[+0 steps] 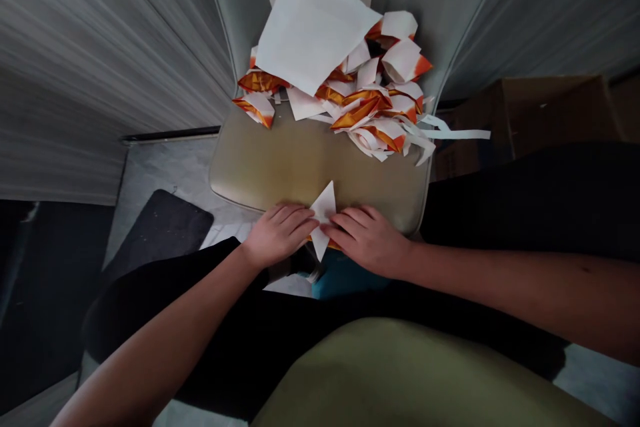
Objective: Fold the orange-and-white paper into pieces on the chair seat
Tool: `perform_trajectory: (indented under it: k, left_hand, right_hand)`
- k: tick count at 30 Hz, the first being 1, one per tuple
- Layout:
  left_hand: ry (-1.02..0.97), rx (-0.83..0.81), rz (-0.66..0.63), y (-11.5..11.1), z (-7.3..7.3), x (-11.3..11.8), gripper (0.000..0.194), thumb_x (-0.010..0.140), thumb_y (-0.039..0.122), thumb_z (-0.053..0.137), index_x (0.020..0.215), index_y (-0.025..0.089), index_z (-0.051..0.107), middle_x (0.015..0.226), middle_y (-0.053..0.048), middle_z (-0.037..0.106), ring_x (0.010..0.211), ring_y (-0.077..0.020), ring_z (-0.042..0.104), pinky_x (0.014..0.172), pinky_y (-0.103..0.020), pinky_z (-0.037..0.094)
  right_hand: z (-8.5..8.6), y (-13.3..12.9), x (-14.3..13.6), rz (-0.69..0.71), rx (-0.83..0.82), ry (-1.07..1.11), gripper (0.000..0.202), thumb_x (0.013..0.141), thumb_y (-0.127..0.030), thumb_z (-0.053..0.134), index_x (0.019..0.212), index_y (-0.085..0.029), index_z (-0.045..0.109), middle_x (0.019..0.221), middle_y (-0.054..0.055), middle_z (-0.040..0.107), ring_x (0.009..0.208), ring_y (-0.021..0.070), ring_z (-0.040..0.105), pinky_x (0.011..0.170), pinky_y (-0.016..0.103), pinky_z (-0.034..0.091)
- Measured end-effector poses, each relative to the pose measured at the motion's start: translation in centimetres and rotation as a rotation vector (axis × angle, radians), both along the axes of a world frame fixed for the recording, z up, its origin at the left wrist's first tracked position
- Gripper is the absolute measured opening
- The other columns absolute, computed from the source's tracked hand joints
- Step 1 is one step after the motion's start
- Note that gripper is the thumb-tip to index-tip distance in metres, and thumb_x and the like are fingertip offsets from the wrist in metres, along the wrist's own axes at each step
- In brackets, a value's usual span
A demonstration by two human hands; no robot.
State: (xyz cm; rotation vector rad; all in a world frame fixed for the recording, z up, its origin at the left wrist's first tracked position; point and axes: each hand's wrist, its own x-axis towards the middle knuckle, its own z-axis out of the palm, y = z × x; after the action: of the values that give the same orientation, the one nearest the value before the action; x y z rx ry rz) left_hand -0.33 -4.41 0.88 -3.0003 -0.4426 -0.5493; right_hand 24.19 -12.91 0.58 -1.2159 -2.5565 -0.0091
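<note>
A small piece of folded paper (325,207), white on top with a sliver of orange at its lower edge, lies at the front edge of the chair seat (270,163). My left hand (281,232) presses its left side with the fingers together. From the right, my right hand (371,240) grips the opposite side, fingertips on the paper. The paper's upper and lower points stick out between the hands; its underside is hidden. Farther back on the seat rests a heap of folded orange-and-white paper pieces (363,110).
A large white sheet (313,23) covers part of the heap, against the chair's backrest. Thin paper strips (453,133) hang past the seat's right side. A cardboard box (550,113) stands at the right, a dark mat (160,233) on the floor at the left. Grey curtains (110,47) hang behind.
</note>
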Motion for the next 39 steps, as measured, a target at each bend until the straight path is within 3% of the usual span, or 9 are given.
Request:
perform_trajectory:
  k: [4, 8, 11, 14, 17, 22, 29, 35, 39]
  left_hand:
    - [-0.065, -0.081, -0.001, 0.6, 1.3, 0.8, 0.020, 0.104, 0.026, 0.052, 0.105, 0.022, 0.071, 0.102, -0.003, 0.079, 0.090, -0.0189, 0.073, 0.081, -0.033, 0.056]
    - [-0.074, -0.359, 0.184, 0.1, 6.1, 2.2, 0.021, 0.101, 0.027, 0.053, 0.096, 0.019, 0.072, 0.082, -0.004, 0.074, 0.077, -0.0180, 0.070, 0.072, -0.031, 0.054]
    - [-0.079, -0.656, 0.387, 0.9, 10.6, 2.8, 0.029, 0.100, 0.043, 0.055, 0.100, 0.022, 0.074, 0.082, 0.000, 0.072, 0.072, -0.0152, 0.066, 0.066, -0.027, 0.050]
    - [0.070, -0.891, 0.508, 3.5, 12.1, 3.4, 0.028, 0.093, 0.047, 0.061, 0.096, 0.022, 0.075, 0.071, 0.003, 0.065, 0.065, -0.0132, 0.059, 0.062, -0.025, 0.043]
    - [0.149, -0.926, 0.526, 6.5, 9.8, 4.7, 0.024, 0.089, 0.042, 0.066, 0.089, 0.019, 0.073, 0.068, 0.003, 0.061, 0.064, -0.0124, 0.054, 0.062, -0.026, 0.038]
    - [0.221, -0.709, 0.595, 7.7, 5.2, 7.2, 0.021, 0.091, 0.036, 0.065, 0.081, 0.018, 0.069, 0.074, -0.001, 0.064, 0.067, -0.0159, 0.055, 0.062, -0.029, 0.037]
    - [0.097, -0.278, 0.516, 5.1, 2.8, 7.0, 0.020, 0.099, 0.029, 0.056, 0.103, 0.020, 0.074, 0.097, -0.008, 0.068, 0.089, -0.0239, 0.064, 0.074, -0.035, 0.047]
    - [0.077, -0.225, 0.491, 3.7, 0.6, 6.7, 0.023, 0.100, 0.025, 0.054, 0.113, 0.020, 0.072, 0.101, -0.010, 0.067, 0.094, -0.0254, 0.064, 0.080, -0.037, 0.050]
    - [-0.041, -0.374, 0.496, 3.1, 0.7, 6.6, 0.027, 0.097, 0.022, 0.058, 0.120, 0.020, 0.070, 0.104, -0.008, 0.065, 0.096, -0.0225, 0.063, 0.083, -0.034, 0.053]
  right_hand:
    - [1.3, 2.0, 0.6, 0.037, -0.058, 0.094, 0.026, 0.102, -0.021, 0.050, 0.112, -0.022, 0.074, 0.106, 0.006, 0.077, 0.100, 0.0245, 0.061, 0.088, 0.041, 0.044]
    - [5.7, 4.9, 2.0, 0.154, -0.232, 0.277, 0.025, 0.100, -0.029, 0.053, 0.094, -0.020, 0.076, 0.095, 0.006, 0.075, 0.090, 0.0228, 0.064, 0.082, 0.038, 0.048]
    - [9.1, 6.6, 2.8, -0.023, -0.457, 0.485, 0.018, 0.096, -0.033, 0.059, 0.097, -0.025, 0.076, 0.091, 0.002, 0.073, 0.084, 0.0199, 0.065, 0.074, 0.034, 0.050]
    - [9.7, 8.2, 2.8, -0.167, -0.661, 0.574, 0.015, 0.089, -0.035, 0.067, 0.098, -0.026, 0.075, 0.088, 0.000, 0.074, 0.080, 0.0200, 0.065, 0.070, 0.033, 0.050]
    - [7.4, 9.9, 2.3, -0.254, -0.703, 0.559, 0.015, 0.085, -0.028, 0.069, 0.099, -0.023, 0.073, 0.082, -0.001, 0.071, 0.074, 0.0179, 0.063, 0.066, 0.030, 0.047]
    - [4.3, 11.8, 2.0, -0.347, -0.434, 0.279, 0.016, 0.086, -0.013, 0.061, 0.093, -0.018, 0.074, 0.095, 0.006, 0.073, 0.091, 0.0219, 0.064, 0.081, 0.034, 0.045]
    - [3.9, 11.3, 3.2, -0.175, -0.290, -0.052, 0.026, 0.097, -0.019, 0.050, 0.106, -0.019, 0.075, 0.103, 0.009, 0.073, 0.099, 0.0256, 0.062, 0.084, 0.038, 0.041]
    - [3.4, 11.0, 4.2, -0.086, -0.326, -0.095, 0.031, 0.096, -0.017, 0.051, 0.118, -0.020, 0.073, 0.115, 0.010, 0.072, 0.109, 0.0267, 0.061, 0.091, 0.040, 0.043]
    - [4.3, 11.3, 4.2, -0.113, -0.403, -0.093, 0.031, 0.096, -0.018, 0.052, 0.118, -0.022, 0.074, 0.115, 0.008, 0.074, 0.108, 0.0260, 0.064, 0.092, 0.040, 0.045]
